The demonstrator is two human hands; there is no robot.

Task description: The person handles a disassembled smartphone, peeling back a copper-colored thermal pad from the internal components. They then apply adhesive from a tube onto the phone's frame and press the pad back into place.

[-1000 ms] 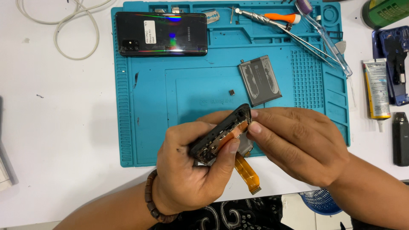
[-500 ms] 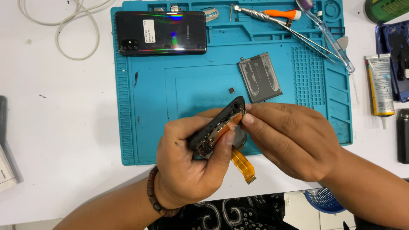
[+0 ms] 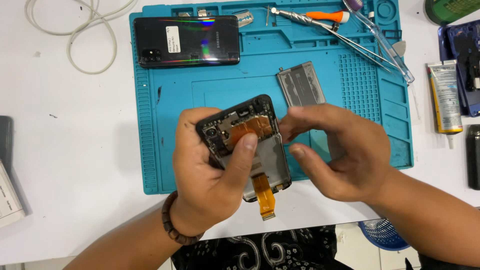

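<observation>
At the frame's centre, the left hand [image 3: 210,170] grips an opened phone frame [image 3: 245,142] above the blue mat [image 3: 200,85], thumb pressed on its orange flex. The right hand [image 3: 340,150] hovers just beside its right edge, fingers [image 3: 300,152] loosely curled and holding nothing.

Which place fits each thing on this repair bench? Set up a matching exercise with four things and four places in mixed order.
Things:
1. opened phone
2. glossy black back cover
3. flat grey battery
4. glue tube

Places:
A. on the white table, right of the blue mat
B. held in the left hand
C. top left corner of the mat
D. on the mat, just above the right hand

Pairs: 1-B, 2-C, 3-D, 4-A
</observation>
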